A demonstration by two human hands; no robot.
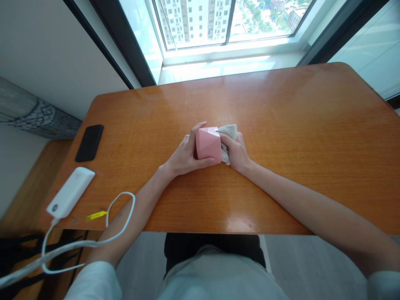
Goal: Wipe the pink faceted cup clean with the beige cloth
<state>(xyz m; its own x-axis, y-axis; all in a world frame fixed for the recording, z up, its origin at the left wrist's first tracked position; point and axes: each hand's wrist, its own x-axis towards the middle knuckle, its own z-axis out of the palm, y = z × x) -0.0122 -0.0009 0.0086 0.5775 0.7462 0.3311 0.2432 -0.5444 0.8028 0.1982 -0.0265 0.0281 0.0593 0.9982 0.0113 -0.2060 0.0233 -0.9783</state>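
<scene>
The left hand (186,152) is grasping a pink cup (208,144) at the middle of the table (296,137), its fingers wrapped around it. The right hand (236,153) is clenching a beige cloth (227,132), pressing it against the cup's side.

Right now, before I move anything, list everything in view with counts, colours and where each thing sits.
faceted container: 1, pink, held above mid-table
cloth: 1, beige, against the container's right side
table: 1, orange wood, under the arms
phone: 1, black, on the table's left side
power bank: 1, white, near the table's left corner
cable: 1, white, looping from the power bank over the table edge
tag: 1, yellow, on the table near the cable
window: 1, bright, beyond the table
left hand: 1, bare, around the container
right hand: 1, bare, on the cloth
</scene>
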